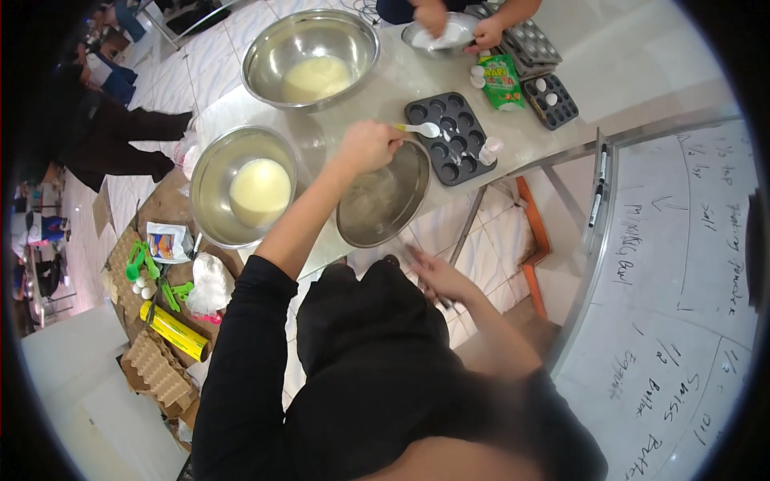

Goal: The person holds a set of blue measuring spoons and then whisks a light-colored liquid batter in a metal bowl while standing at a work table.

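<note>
My left hand (pixel 369 147) is closed at the upper rim of a metal bowl (pixel 383 196), which tilts toward me at the table's near edge. A cloudy wet film coats the bowl's inside. Beside my left fingertips, a white spoon (pixel 425 129) reaches over a dark muffin tin (pixel 451 138); I cannot tell whether the fingers also hold the spoon. White smears and a crumpled pale piece (pixel 491 150) lie on the tin. Below the bowl, my right hand (pixel 439 279) is closed round a slim tool, blurred by motion, whose kind I cannot make out.
Two metal bowls of pale yellow batter (pixel 262 192) (pixel 317 78) stand on the left. Another person's hands (pixel 485 34) work at a smaller bowl (pixel 441 36). A green pouch (pixel 503 82), egg cartons (pixel 156 373), green measuring spoons (pixel 140 260), a yellow box (pixel 174 330) and a whiteboard (pixel 666 272) surround me.
</note>
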The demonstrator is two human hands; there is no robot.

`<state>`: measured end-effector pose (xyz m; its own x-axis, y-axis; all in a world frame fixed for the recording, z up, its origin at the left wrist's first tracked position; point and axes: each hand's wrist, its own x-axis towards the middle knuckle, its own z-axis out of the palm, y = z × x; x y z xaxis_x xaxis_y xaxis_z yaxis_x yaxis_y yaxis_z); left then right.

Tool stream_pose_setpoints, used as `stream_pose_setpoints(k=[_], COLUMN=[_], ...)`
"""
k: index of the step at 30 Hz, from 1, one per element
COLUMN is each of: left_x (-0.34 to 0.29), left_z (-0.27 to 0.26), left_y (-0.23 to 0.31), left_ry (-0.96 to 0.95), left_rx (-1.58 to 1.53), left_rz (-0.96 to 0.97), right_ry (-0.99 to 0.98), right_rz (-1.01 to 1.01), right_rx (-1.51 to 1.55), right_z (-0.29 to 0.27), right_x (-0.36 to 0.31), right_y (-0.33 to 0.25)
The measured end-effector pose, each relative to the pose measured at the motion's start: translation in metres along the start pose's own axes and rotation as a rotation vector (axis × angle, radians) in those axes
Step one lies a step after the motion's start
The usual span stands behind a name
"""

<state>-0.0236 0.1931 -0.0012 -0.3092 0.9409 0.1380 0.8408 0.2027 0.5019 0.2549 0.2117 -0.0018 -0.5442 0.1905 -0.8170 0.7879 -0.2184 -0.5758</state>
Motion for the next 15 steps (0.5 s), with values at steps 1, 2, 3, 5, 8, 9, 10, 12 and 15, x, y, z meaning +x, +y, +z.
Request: stream_pose_setpoints(k=[1,2,3,5,8,9,10,12,15], left_x=[-0.003,-0.005,-0.005,-0.005,-0.007,-0.004,-0.003,0.001,-0.003], left_z=[-0.001,-0.001,0.000,0.003,0.000,0.001,0.003,0.002,0.004], left_y=[-0.003,-0.006,-0.003,0.004,-0.002,-0.001,-0.001,-0.008,-0.011], left_ry=[0.002,0.000,-0.004,-0.011,-0.007,0.012,0.013,0.010,0.057], left_rx=[0.005,0.022,0.025,0.007,0.022,0.012,0.006,0.012,0.032], left_rz=[-0.008,-0.006,0.008,0.002,-0.012,0.006,0.012,0.015,0.074], right_ry=[-0.175,-0.351,-0.281,-0.221,-0.339,-0.254,-0.169,0.004,-0.387], right_rz=[0.015,0.031,-0.035,0.020,0.028,-0.026,-0.079,-0.017,0.004], right_rx=[0.109,0.218,0.215,0.159,0.163,0.199,0.238,0.069,0.337], right_z=[-0.001,-0.001,0.000,0.010,0.006,0.001,-0.002,0.006,0.002], right_x=[-0.009,-0.013,-0.014,-0.011,-0.016,-0.011,-0.007,0.001,-0.010], right_y=[-0.002,-0.002,0.003,0.010,-0.002,0.000,0.004,0.000,0.007])
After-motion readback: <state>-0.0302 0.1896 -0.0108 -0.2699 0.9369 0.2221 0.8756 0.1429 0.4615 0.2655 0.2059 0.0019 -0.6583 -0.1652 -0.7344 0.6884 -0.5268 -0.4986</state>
